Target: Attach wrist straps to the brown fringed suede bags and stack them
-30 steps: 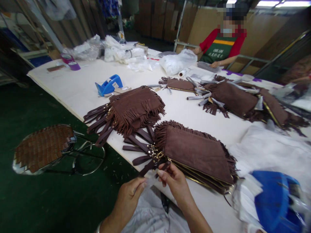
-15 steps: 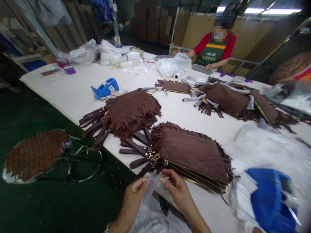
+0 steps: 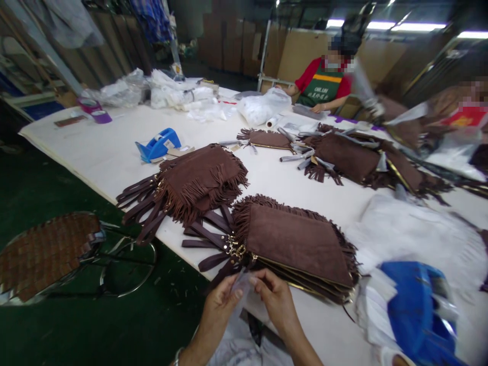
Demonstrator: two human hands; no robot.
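Between my two hands is a thin, see-through plastic sheet (image 3: 244, 288), just in front of the table edge. My left hand (image 3: 221, 305) pinches it between thumb and fingers, and my right hand (image 3: 275, 297) grips its other side with the fingertips. Right beyond my hands lies a stack of brown fringed pouches (image 3: 297, 244) with gold zips. Brown wrist straps (image 3: 211, 262) with gold clasps stick out from the stack's left end. Farther left on the table is a second pile of fringed pouches (image 3: 202, 175), its straps hanging over the edge.
A blue tape dispenser (image 3: 158, 145) stands behind the left pile; a larger blue dispenser (image 3: 414, 310) is at the near right. White sheets (image 3: 412, 234) lie beside it. More pouches (image 3: 343, 152) spread across the far right. A co-worker (image 3: 324, 86) in a green apron works opposite. A stool (image 3: 49, 254) stands left.
The view has shifted slightly to the right. Both my hands still hold the plastic sheet, with the fingers moved a little. At the far right, another person and a lifted pouch come into view.
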